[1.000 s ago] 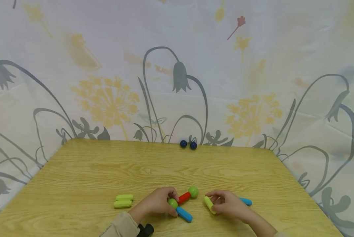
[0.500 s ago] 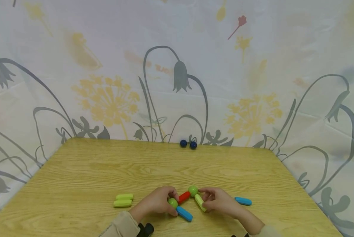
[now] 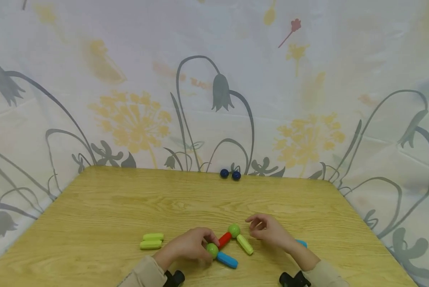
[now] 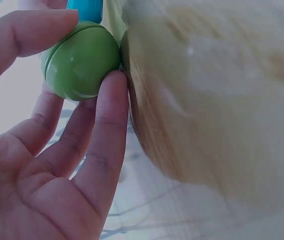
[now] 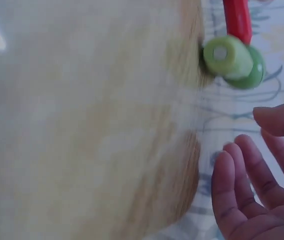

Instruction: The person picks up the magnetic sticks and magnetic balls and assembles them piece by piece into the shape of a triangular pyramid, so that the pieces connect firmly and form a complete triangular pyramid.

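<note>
My left hand pinches a green ball between thumb and fingers. A blue toy rod and a red rod run out from that ball. At the red rod's far end sits a second green ball, with a yellow-green rod against it, pointing toward the near right. In the right wrist view, this rod's free end shows a round metal disc. My right hand is apart from the chain, just right of the second ball, its fingers loosely bent around nothing.
Two yellow-green rods lie side by side to the left. Another blue rod is partly hidden behind my right forearm. Two dark blue balls rest at the far edge of the wooden table, before a patterned cloth.
My right hand carried the yellow-green rod leftward to the second green ball, let go of it and drew back up and right. My left hand kept its hold on the first ball.
</note>
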Demonstrator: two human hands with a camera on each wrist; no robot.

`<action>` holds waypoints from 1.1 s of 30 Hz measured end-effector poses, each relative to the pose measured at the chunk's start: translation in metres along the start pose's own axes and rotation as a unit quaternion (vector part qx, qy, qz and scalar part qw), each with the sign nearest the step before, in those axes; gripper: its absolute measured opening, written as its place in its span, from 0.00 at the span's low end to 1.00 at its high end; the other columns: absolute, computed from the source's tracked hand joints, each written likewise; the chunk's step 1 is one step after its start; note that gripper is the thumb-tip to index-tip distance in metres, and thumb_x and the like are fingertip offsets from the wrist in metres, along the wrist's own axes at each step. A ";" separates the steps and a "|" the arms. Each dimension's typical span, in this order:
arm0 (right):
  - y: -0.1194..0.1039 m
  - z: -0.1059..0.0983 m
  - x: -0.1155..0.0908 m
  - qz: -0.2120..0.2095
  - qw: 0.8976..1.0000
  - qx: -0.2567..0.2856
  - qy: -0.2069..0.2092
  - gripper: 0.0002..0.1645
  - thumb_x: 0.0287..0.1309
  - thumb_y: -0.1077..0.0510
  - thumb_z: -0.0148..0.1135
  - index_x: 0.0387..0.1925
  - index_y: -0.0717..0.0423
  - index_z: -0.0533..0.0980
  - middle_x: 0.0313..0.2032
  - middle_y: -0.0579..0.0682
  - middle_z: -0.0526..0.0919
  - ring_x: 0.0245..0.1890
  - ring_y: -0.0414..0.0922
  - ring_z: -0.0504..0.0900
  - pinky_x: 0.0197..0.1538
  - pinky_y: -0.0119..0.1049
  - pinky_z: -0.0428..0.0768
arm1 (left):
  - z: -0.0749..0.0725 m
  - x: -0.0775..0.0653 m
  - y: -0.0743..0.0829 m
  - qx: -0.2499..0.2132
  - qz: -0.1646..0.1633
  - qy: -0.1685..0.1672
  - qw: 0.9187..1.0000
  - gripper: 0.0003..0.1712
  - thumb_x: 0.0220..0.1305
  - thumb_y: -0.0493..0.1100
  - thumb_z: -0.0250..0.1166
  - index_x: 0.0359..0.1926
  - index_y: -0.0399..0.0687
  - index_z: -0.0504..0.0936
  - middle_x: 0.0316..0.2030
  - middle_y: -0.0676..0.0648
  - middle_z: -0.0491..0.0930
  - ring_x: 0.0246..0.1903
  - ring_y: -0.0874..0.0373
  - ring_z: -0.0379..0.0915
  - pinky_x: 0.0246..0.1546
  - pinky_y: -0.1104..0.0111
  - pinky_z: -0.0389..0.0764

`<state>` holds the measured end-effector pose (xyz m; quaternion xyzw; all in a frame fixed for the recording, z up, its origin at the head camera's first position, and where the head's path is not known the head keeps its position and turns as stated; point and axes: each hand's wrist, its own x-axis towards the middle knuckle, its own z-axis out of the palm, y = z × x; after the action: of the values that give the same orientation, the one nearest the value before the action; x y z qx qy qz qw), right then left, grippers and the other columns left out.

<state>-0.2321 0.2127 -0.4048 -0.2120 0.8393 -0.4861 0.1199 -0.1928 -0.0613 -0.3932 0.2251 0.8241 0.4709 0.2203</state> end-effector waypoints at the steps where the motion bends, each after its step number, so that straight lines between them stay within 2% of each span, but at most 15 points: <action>1: 0.002 -0.002 0.003 -0.004 1.000 -0.011 0.010 0.19 0.55 0.68 0.61 0.49 0.71 0.72 0.35 0.53 0.76 0.33 0.48 0.76 0.33 0.37 0.78 | 0.000 -0.001 0.000 0.001 0.003 0.000 1.000 0.16 0.45 0.28 0.68 0.37 0.45 0.79 0.36 0.52 0.74 0.35 0.56 0.70 0.36 0.64 0.72; 6: 0.009 -0.012 0.026 -0.020 0.998 -0.042 0.046 0.17 0.54 0.68 0.62 0.47 0.69 0.74 0.36 0.56 0.77 0.35 0.48 0.77 0.33 0.36 0.77 | 0.000 -0.004 -0.001 0.005 0.009 -0.002 1.000 0.16 0.45 0.31 0.72 0.36 0.45 0.79 0.35 0.53 0.75 0.36 0.58 0.69 0.38 0.66 0.72; 10: 0.012 -0.019 0.045 -0.014 0.998 -0.031 0.061 0.17 0.55 0.68 0.61 0.48 0.69 0.74 0.40 0.61 0.77 0.38 0.50 0.77 0.36 0.38 0.78 | 0.000 -0.004 -0.003 0.003 0.009 -0.002 1.000 0.16 0.46 0.32 0.73 0.36 0.46 0.78 0.35 0.53 0.74 0.36 0.58 0.69 0.37 0.68 0.71; 16: 0.018 -0.028 0.073 -0.032 0.997 -0.019 0.069 0.19 0.56 0.69 0.61 0.50 0.71 0.72 0.44 0.66 0.75 0.42 0.56 0.77 0.39 0.41 0.78 | 0.001 -0.002 -0.005 -0.005 0.008 -0.005 1.000 0.16 0.46 0.32 0.73 0.36 0.46 0.77 0.35 0.53 0.74 0.38 0.59 0.69 0.39 0.68 0.71; 22: 0.026 -0.033 0.103 -0.047 0.995 -0.017 0.089 0.22 0.55 0.69 0.62 0.52 0.72 0.70 0.47 0.67 0.75 0.44 0.57 0.75 0.42 0.42 0.77 | 0.001 -0.002 -0.003 -0.020 0.010 -0.008 1.000 0.15 0.47 0.31 0.73 0.36 0.45 0.78 0.34 0.53 0.74 0.37 0.60 0.68 0.38 0.70 0.71; 26: 0.030 -0.038 0.120 -0.044 0.993 -0.020 0.104 0.24 0.54 0.70 0.61 0.53 0.72 0.69 0.50 0.67 0.73 0.48 0.61 0.72 0.46 0.46 0.75 | 0.001 -0.002 -0.003 -0.027 0.013 -0.013 0.999 0.15 0.47 0.31 0.72 0.35 0.45 0.77 0.34 0.54 0.74 0.36 0.61 0.68 0.36 0.71 0.71; 33: 0.030 -0.043 0.147 -0.024 0.996 -0.038 0.083 0.31 0.55 0.70 0.61 0.61 0.67 0.64 0.60 0.66 0.64 0.57 0.64 0.64 0.55 0.54 0.68 | -0.001 -0.004 -0.004 -0.024 0.004 -0.012 1.000 0.15 0.48 0.32 0.72 0.35 0.46 0.77 0.34 0.54 0.74 0.35 0.61 0.67 0.36 0.71 0.70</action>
<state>-0.3866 0.1894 -0.4087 -0.1958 0.8588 -0.4725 0.0301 -0.1910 -0.0656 -0.3962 0.2289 0.8089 0.4888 0.2333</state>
